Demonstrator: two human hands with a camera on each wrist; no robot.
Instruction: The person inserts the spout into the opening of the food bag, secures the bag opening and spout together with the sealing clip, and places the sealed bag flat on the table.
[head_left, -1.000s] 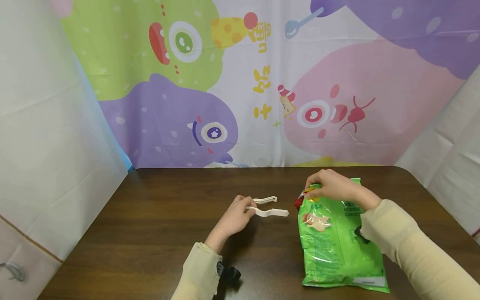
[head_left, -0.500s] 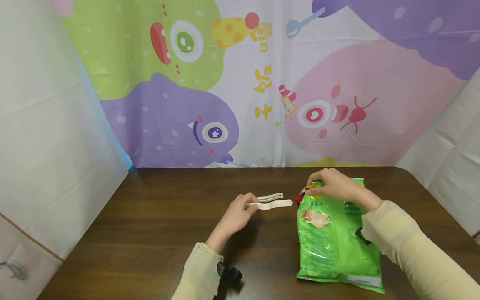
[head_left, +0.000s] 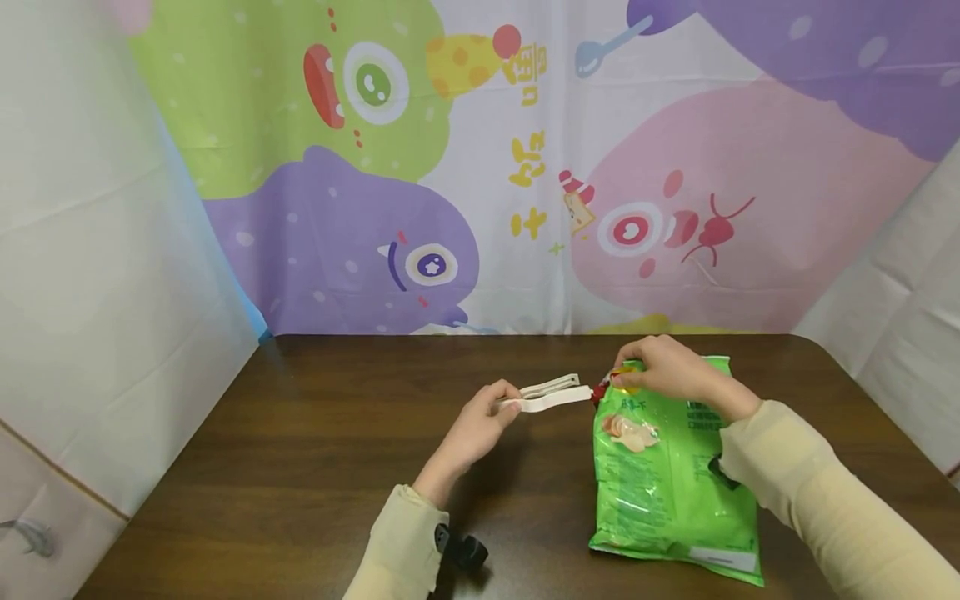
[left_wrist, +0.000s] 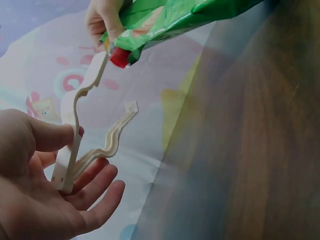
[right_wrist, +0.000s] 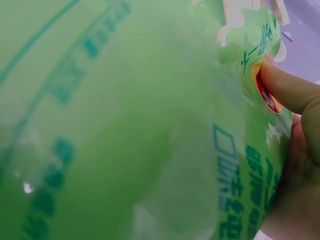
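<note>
My left hand (head_left: 480,423) pinches a white bag clip (head_left: 553,401) near its hinged end, thumb on one arm and fingers by the other. In the left wrist view the clip (left_wrist: 72,120) is spread in a V, its upper arm's tip overlapping the corner of a green snack bag (left_wrist: 180,22). My right hand (head_left: 667,377) pinches that bag (head_left: 675,492) at its upper left, thumb over a yellow and red printed patch (right_wrist: 267,92). A red, cap-like bit (left_wrist: 120,57) sticks out at the corner. In the right wrist view, the bag covers most of the frame.
A dark brown wooden table (head_left: 322,467) lies under both arms. Behind its far edge hangs a cartoon-printed curtain (head_left: 517,275), and white sheets (head_left: 112,250) hang at the sides. A black wrist camera (head_left: 467,550) juts from the left sleeve.
The clip has moved right and slightly up, its free ends now at the bag's left corner. The bag's lower end has swung a little left and up; the right hand has barely moved.
</note>
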